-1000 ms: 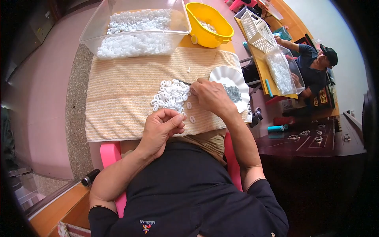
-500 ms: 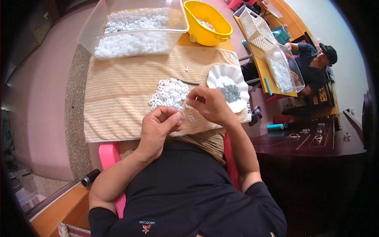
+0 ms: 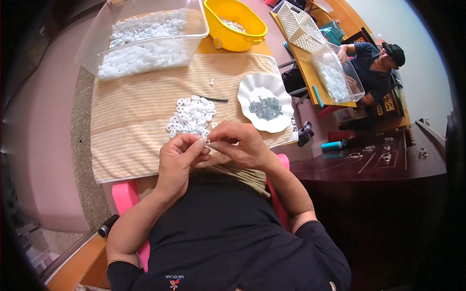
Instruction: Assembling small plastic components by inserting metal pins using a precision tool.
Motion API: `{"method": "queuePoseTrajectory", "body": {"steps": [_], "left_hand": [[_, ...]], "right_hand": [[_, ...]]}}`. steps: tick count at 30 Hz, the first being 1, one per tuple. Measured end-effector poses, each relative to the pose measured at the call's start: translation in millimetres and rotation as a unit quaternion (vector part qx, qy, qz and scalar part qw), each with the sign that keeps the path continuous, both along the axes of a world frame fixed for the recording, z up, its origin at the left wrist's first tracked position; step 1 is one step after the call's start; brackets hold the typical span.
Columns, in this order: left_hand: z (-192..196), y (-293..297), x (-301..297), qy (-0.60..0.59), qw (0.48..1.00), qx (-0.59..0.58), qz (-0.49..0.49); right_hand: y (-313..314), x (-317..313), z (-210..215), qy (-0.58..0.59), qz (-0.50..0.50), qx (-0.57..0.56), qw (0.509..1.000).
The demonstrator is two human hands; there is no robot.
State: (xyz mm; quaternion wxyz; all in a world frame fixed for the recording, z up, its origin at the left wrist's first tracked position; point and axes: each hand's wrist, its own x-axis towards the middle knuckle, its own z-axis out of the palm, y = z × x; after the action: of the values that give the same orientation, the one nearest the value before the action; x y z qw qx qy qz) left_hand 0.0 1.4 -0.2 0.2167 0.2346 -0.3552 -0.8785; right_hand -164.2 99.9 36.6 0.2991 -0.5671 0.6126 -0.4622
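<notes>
Above my lap, at the towel's near edge, my left hand [image 3: 180, 157] and my right hand [image 3: 241, 145] meet with fingertips pinched together. A small white plastic piece [image 3: 208, 142] shows between them, mostly covered by the fingers; its shape is hard to make out. Just beyond lies a heap of white oval plastic pieces with holes [image 3: 191, 116]. Right of the heap, a white wavy-rimmed plate [image 3: 251, 86] carries many tiny grey pieces [image 3: 266, 107]. A thin dark rod [image 3: 216, 99] and a single small white peg-like part [image 3: 211, 82] rest on the towel.
The striped towel [image 3: 126, 121] covers the table. Along its far side stand a clear bin [image 3: 195, 51] of white pieces and a yellow tub [image 3: 245, 41]. At right, a co-worker [image 3: 371, 63] sits by another table with a clear bin [image 3: 357, 85] and white basket [image 3: 298, 29]. A dark glossy tabletop [image 3: 335, 167] is nearer.
My right hand has come from beside the heap to my left hand, and their fingertips now meet at the small white piece. The whole view has shifted slightly.
</notes>
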Motion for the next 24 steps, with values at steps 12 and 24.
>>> {"method": "queuePoseTrajectory", "body": {"steps": [12,24], "left_hand": [[2,1,0,0.003,1.0,0.019,-0.012],[3,2,1,-0.003,0.999,0.017,-0.028]], "right_hand": [[16,-98,10,0.308,-0.24,0.036,0.92],[-17,-111,15,0.383,-0.162,0.207,0.886]]}}
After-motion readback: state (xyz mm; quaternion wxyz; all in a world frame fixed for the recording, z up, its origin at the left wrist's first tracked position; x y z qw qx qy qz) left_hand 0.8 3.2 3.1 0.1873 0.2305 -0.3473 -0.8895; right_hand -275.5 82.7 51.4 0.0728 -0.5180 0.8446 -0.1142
